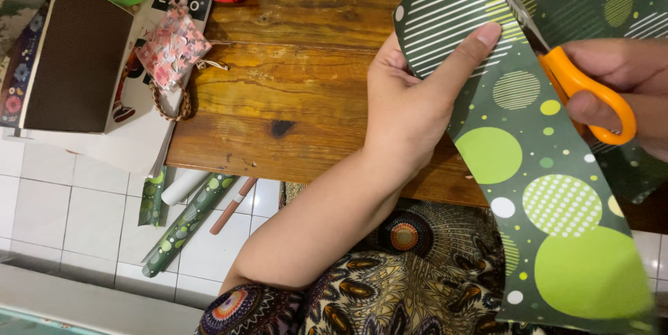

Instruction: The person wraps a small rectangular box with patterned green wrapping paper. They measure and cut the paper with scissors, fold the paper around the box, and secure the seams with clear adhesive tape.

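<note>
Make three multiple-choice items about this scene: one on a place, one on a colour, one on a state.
1. Where do the rolls of wrapping paper lie?
A. on the tiled floor
B. on the wooden table
C. on the person's lap

2. What colour are the handles of the scissors?
A. blue
B. orange
C. black

3. What does the left hand do?
A. rests flat on the table
B. holds a pen
C. grips the green dotted wrapping paper

Answers: 1 A, the rolls lie on white tiles beside the wooden table. 2 B, the loop in the right hand is orange. 3 C, its thumb presses on the sheet.
</note>
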